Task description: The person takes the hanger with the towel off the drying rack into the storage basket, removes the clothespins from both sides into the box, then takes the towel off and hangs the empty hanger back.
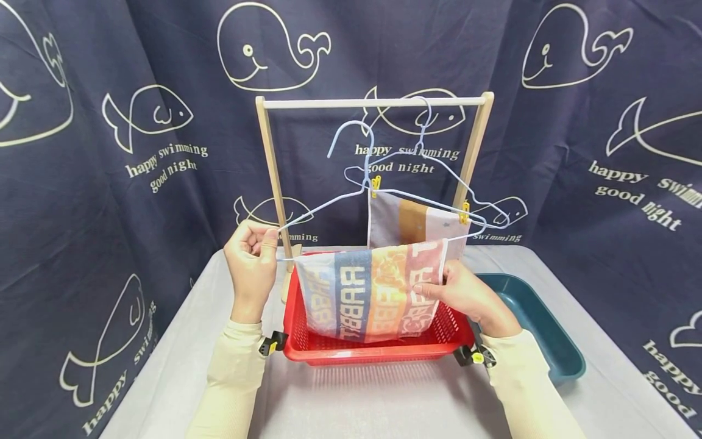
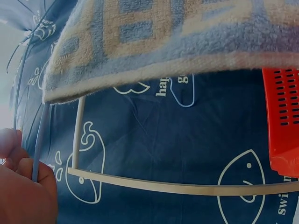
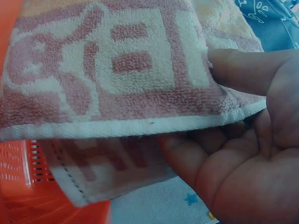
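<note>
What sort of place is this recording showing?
Probably a staged laundry-hanging set-up: a navy whale-print curtain hangs around the table, which bears a small wooden-sided drying rack and a red plastic basket.

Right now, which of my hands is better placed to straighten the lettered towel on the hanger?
Probably your right hand: it holds the lettered towel by its right edge and could likely tug it straight. Your left hand pinches the front hanger near one end and seems better for steadying.

Lettered towel in blue, orange and pink stripes, pale-blue hanger, red basket
</note>
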A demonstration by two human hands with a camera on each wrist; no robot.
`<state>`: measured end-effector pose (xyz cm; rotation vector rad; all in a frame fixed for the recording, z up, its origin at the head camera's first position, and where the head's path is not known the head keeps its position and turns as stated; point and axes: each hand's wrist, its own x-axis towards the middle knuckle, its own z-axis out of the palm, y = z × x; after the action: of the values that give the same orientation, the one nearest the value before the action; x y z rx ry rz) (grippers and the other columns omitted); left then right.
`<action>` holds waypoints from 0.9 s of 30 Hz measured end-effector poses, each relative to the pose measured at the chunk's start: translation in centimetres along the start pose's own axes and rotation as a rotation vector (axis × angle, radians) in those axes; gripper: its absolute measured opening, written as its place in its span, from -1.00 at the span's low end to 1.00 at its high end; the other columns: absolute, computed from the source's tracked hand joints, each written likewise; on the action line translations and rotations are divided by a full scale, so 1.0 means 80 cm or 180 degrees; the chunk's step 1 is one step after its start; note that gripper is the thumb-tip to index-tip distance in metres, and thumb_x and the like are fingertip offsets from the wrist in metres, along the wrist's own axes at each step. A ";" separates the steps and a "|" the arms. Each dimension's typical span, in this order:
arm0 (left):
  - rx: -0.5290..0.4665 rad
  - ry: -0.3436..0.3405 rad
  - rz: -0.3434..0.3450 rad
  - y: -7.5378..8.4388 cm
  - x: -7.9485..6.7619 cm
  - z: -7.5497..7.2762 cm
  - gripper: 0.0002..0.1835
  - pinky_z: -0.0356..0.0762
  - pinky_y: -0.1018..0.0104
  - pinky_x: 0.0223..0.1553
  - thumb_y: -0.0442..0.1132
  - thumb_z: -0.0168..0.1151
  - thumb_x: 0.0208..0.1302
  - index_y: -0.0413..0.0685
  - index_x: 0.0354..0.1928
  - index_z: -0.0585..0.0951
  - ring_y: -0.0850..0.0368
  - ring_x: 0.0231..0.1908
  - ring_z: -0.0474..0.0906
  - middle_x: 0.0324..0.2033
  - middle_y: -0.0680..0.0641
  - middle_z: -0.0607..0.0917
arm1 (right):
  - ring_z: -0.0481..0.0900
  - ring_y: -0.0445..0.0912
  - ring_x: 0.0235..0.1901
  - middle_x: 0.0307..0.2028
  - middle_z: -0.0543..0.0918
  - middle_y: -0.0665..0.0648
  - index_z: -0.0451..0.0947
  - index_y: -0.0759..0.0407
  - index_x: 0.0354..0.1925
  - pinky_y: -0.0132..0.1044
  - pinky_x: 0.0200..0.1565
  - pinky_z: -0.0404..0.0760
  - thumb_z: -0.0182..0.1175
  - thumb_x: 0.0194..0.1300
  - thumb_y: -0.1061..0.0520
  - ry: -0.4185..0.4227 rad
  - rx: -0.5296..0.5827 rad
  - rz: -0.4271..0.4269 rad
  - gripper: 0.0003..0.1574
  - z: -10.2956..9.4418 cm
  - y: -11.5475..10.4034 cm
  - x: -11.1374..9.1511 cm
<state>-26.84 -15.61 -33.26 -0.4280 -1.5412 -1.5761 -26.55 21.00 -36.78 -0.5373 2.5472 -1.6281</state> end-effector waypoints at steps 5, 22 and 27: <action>0.0001 0.0016 -0.0047 0.001 -0.001 -0.001 -0.90 0.21 0.54 -0.64 -0.51 0.27 0.31 -0.47 -0.34 0.59 0.34 -0.67 0.29 -0.64 0.10 0.54 | 0.76 -0.05 -0.25 -0.20 0.80 0.22 0.66 0.40 0.02 -0.24 -0.13 0.72 0.42 0.27 0.22 0.0002 -0.0130 0.0084 -0.61 0.000 0.000 0.000; 0.0029 -0.0014 -0.0012 -0.002 0.000 -0.003 -0.92 0.22 0.53 -0.65 -0.51 0.25 0.32 -0.47 -0.32 0.59 0.34 -0.69 0.30 -0.64 0.09 0.54 | 0.67 -0.10 -0.40 -0.43 0.76 0.07 0.72 0.28 -0.21 -0.25 -0.28 0.66 0.46 0.24 0.14 0.0021 -0.0702 0.0059 -0.77 -0.001 0.000 0.000; 0.0016 -0.0011 -0.0004 -0.001 0.000 -0.003 -0.92 0.22 0.53 -0.65 -0.51 0.25 0.32 -0.46 -0.32 0.59 0.34 -0.69 0.30 -0.64 0.12 0.54 | 0.58 -0.12 -0.49 -0.55 0.68 0.02 0.70 0.24 -0.38 -0.27 -0.39 0.59 0.47 0.22 0.15 0.0010 -0.0814 0.0012 -0.82 0.000 -0.001 -0.002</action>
<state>-26.84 -15.81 -33.32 -0.4273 -1.5479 -1.5730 -26.41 21.04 -36.74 -0.5473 2.7745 -1.3090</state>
